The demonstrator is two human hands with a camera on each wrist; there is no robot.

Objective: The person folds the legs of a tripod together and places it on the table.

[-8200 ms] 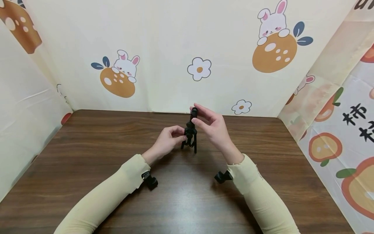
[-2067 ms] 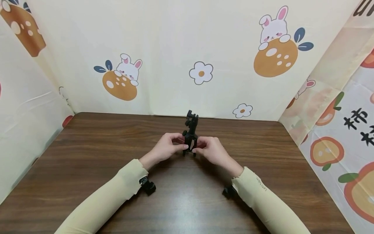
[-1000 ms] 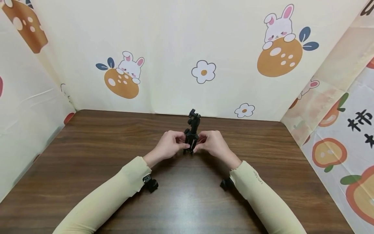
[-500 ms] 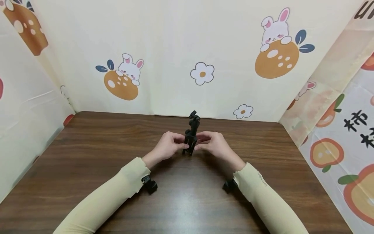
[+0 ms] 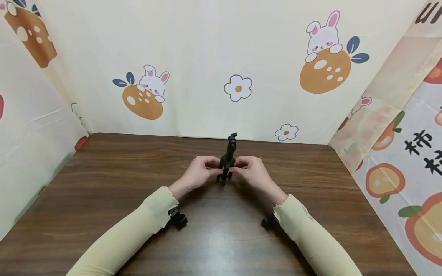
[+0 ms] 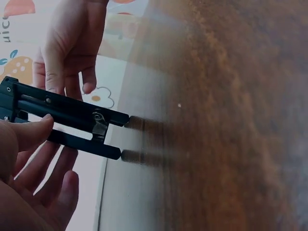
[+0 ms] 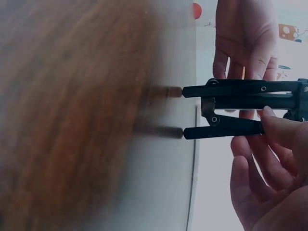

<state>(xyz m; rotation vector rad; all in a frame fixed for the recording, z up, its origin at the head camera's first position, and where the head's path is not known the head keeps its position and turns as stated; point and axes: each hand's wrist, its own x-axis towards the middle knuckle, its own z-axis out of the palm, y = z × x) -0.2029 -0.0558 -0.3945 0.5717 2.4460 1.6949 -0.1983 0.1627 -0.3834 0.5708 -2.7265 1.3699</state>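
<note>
While both hands work at it, the tripod (image 5: 228,155) stands upright between them, near the far edge of the tabletop (image 5: 221,237). The left hand (image 5: 197,171) and the right hand (image 5: 255,172) each pinch its lower part, the fingers closed to a narrow hold. Standing it up looks done; the leg adjustment seems only partway — the legs (image 7: 221,130) in the right wrist view run close to parallel, yet a gap shows between them, neither wide apart nor folded flush. Whether they need more adjusting cannot be told.

A metal brace (image 6: 99,127) shows between two legs in the left wrist view; the third leg is hard to separate from the centre column. Both wrist views cut off the tripod's top, and in the head view — small and dark — its joints blur together, with the lower legs partly behind fingertips.
</note>
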